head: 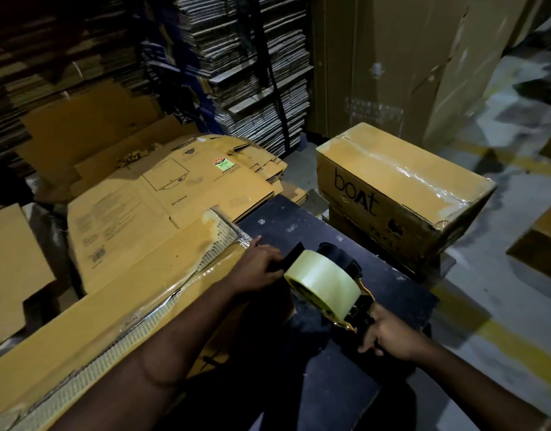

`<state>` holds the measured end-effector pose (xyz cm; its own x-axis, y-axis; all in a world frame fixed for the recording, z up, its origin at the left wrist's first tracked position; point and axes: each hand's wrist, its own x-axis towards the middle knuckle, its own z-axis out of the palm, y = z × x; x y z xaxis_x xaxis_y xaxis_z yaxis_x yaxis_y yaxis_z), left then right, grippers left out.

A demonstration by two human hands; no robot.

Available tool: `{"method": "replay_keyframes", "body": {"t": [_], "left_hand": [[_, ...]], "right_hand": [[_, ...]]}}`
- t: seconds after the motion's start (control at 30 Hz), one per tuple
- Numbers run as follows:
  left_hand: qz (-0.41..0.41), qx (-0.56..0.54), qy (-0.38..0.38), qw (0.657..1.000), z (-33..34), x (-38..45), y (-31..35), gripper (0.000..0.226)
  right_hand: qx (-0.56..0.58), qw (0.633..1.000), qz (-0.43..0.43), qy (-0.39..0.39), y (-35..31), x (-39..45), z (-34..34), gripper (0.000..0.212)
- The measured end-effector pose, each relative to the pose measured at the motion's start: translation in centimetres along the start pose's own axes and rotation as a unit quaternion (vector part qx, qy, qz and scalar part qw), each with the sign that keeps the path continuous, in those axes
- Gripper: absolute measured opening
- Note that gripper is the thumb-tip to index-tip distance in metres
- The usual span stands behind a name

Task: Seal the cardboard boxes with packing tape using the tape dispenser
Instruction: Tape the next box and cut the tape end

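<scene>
My right hand [387, 335] grips the black handle of the tape dispenser [342, 284], which carries a roll of clear packing tape [324, 279] above the dark table [314, 231]. My left hand [260, 264] is at the front of the dispenser, fingers on its black flap, index finger stretched toward the flattened cardboard box [137, 244] lying to the left. A strip of clear tape runs along that box's torn corrugated edge. A sealed brown box [401, 188] printed "boAt", with tape down its top seam, stands at the right beyond the table.
Stacks of flattened cartons [243, 66] fill the shelving behind. Loose cardboard sheets [90, 132] lean at the left. A tall cardboard panel [392, 63] stands at the back right. Another box [544, 241] sits on the grey floor with yellow lines at the far right.
</scene>
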<state>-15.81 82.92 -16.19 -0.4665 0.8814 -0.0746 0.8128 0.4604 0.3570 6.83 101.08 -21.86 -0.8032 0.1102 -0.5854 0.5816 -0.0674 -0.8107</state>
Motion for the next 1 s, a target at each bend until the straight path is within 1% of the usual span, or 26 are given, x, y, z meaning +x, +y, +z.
{"method": "replay_keyframes", "body": {"t": [0.07,0.1,0.17,0.2,0.3,0.37,0.4,0.47,0.57,0.63,0.67,0.73,0.8,0.9,1.0], "left_hand": [[-0.003,-0.007,0.000,1.000,-0.2,-0.1,0.1,0.031],[-0.003,-0.017,0.003,1.000,-0.2,-0.1,0.1,0.030],[0.003,-0.027,0.012,1.000,0.0,-0.2,-0.3,0.015],[0.002,-0.030,0.016,0.999,0.0,-0.3,-0.4,0.014],[0.000,-0.020,0.022,1.000,0.1,-0.2,0.1,0.020],[-0.001,0.000,0.019,1.000,0.1,0.0,0.4,0.019],[-0.001,0.005,0.016,1.000,0.2,0.0,0.4,0.018],[-0.004,0.011,0.013,1.000,0.2,0.0,0.4,0.016],[-0.011,0.031,0.006,0.999,0.2,0.1,0.7,0.013],[-0.016,0.042,0.001,0.999,0.2,0.3,1.0,0.013],[-0.021,0.049,-0.002,0.999,0.2,0.4,1.1,0.014],[-0.034,0.064,-0.013,0.997,0.2,0.6,1.3,0.019],[-0.053,0.075,-0.021,0.996,0.4,0.8,1.6,0.023],[-0.081,0.121,-0.036,0.989,1.0,1.2,2.3,0.022],[-0.102,0.119,-0.019,0.987,1.4,1.2,2.7,0.022]], "right_hand": [[0.015,1.000,-0.019,-0.012,-0.3,0.0,0.2,0.041],[0.029,0.999,-0.027,-0.015,-0.5,-0.1,0.2,0.039],[0.044,0.998,-0.036,0.003,-0.7,-0.2,0.1,0.037],[0.051,0.998,-0.035,0.026,-0.4,-0.1,-0.2,0.036],[0.043,0.992,-0.015,0.115,1.6,0.8,-1.6,0.043],[0.006,0.985,-0.001,0.173,2.9,1.5,-2.4,0.052],[-0.029,0.981,0.001,0.192,3.2,1.9,-2.8,0.049],[-0.102,0.969,0.000,0.225,2.8,2.1,-3.0,0.032],[-0.196,0.953,-0.010,0.231,3.4,3.5,-3.8,0.031],[-0.252,0.937,-0.009,0.241,3.8,4.4,-4.1,0.012],[-0.287,0.926,-0.007,0.247,3.9,4.8,-4.2,0.009],[-0.358,0.901,0.002,0.244,4.0,5.5,-4.2,0.012],[-0.406,0.881,0.010,0.242,4.0,6.1,-4.0,0.015],[-0.454,0.856,0.020,0.245,4.7,7.2,-3.9,0.017],[-0.480,0.840,0.012,0.251,5.5,8.5,-3.7,0.020]]}}
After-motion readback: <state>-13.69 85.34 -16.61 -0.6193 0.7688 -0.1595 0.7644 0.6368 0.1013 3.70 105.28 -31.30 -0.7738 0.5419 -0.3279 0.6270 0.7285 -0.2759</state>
